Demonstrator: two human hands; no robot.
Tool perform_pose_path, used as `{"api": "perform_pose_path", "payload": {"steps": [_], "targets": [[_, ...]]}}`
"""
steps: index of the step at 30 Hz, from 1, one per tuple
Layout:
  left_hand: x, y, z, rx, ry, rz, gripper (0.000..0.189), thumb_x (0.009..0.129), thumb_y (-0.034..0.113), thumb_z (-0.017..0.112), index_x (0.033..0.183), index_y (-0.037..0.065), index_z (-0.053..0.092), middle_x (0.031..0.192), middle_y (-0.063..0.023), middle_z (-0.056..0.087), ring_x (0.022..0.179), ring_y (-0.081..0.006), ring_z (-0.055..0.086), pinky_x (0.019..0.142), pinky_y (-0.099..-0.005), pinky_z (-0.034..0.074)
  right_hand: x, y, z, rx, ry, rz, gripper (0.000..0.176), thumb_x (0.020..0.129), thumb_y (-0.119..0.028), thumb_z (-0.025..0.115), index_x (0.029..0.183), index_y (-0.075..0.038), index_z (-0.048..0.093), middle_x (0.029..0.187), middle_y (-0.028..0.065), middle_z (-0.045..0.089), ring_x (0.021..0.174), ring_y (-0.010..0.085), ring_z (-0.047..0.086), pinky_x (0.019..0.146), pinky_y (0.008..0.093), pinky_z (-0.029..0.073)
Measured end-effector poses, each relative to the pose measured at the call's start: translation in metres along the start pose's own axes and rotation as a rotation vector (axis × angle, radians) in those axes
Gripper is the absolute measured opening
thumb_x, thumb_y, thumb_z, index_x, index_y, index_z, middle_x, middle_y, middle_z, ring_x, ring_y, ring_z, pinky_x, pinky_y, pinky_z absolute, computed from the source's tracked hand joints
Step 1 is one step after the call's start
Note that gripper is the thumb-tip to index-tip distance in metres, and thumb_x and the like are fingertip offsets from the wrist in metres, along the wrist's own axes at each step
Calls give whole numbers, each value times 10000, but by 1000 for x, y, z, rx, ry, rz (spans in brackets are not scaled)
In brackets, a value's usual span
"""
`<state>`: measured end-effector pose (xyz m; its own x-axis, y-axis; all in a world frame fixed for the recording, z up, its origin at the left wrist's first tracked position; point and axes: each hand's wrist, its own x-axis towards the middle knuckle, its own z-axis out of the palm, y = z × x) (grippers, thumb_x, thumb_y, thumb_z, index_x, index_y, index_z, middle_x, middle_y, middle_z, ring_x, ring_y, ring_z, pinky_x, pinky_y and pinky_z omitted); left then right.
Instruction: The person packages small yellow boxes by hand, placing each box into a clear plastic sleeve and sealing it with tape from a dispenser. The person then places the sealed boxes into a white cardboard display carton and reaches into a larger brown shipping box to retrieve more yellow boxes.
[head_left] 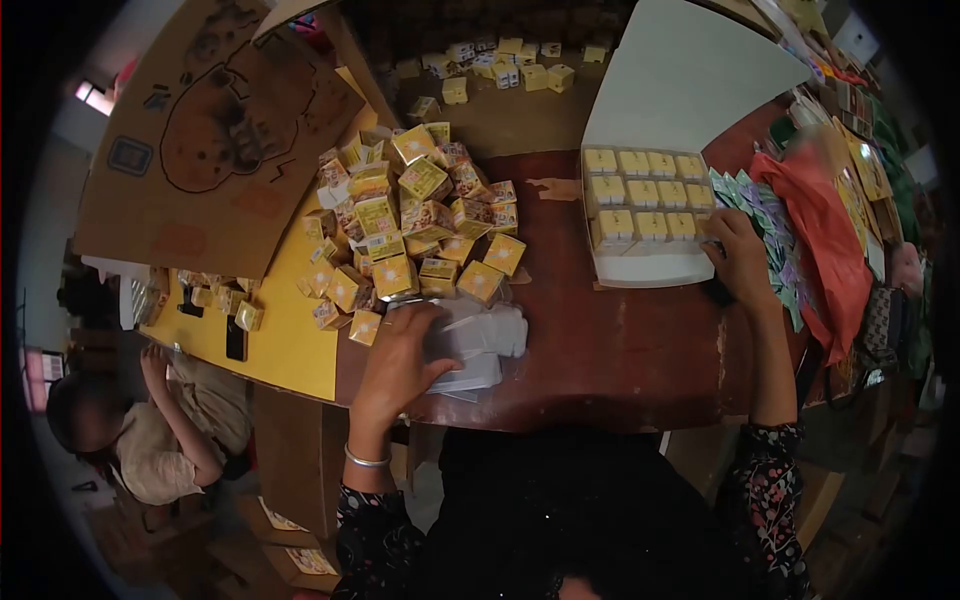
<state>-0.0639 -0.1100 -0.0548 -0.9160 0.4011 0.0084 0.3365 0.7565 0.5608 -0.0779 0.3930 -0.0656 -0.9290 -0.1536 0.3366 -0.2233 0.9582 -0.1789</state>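
Note:
My left hand lies with fingers apart on the left side of a stack of clear plastic pieces near the table's front edge. Right behind it rises a heap of small yellow boxes. On the right, a white open carton holds several yellow-and-white small boxes in rows, with its lid raised. My right hand is at the carton's right front corner, fingers curled against the boxes there; whether it grips one is hidden.
A large cardboard box behind the table holds more small boxes. Green-purple packets and a red bag lie at the right. A yellow sheet and black phone-like object are left; another person sits beyond.

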Motion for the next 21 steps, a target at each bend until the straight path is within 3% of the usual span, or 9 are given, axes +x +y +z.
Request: {"api": "perform_pose_path", "payload": {"steps": [6, 10, 13, 18, 21], "targets": [[5, -12, 8, 45, -33, 44, 695, 649, 195, 930, 1256, 35, 630, 1220, -151, 615, 1141, -397, 580, 963, -462, 494, 0, -30, -26, -34, 3, 30, 364, 765, 2, 785, 1108, -60, 679, 1167, 104, 639, 1128, 328, 619, 919, 405, 535], [9, -7, 7, -27, 107, 51, 735, 660, 194, 924, 1308, 56, 604, 1209, -177, 614, 1160, -408, 575, 951, -466, 493, -4, -82, -40, 135, 206, -6, 304, 788, 11, 777, 1076, -39, 694, 1120, 123, 678, 1082, 343, 643, 911, 408, 532], [16, -6, 11, 144, 141, 104, 698, 689, 183, 908, 1303, 58, 601, 1188, -185, 626, 1142, -416, 587, 938, -466, 497, -5, -125, -41, 271, 199, -124, 252, 792, 10, 783, 1029, -22, 705, 1059, 128, 705, 1019, 342, 666, 871, 410, 544], [19, -3, 15, 173, 144, 4, 579, 742, 136, 871, 1263, 48, 635, 1180, -187, 648, 1063, -395, 631, 907, -448, 516, -5, -172, -10, 531, 132, -217, 214, 817, 12, 777, 1019, -21, 714, 1037, 112, 716, 914, 288, 697, 767, 364, 573], [17, 6, 9, 4, 193, -64, 396, 808, 60, 817, 1177, 21, 679, 1101, -165, 678, 950, -327, 681, 829, -387, 545, -13, -203, -4, 860, -49, 29, 228, 892, 7, 718, 1120, 4, 703, 1066, 125, 722, 862, 224, 728, 727, 319, 583]]}}
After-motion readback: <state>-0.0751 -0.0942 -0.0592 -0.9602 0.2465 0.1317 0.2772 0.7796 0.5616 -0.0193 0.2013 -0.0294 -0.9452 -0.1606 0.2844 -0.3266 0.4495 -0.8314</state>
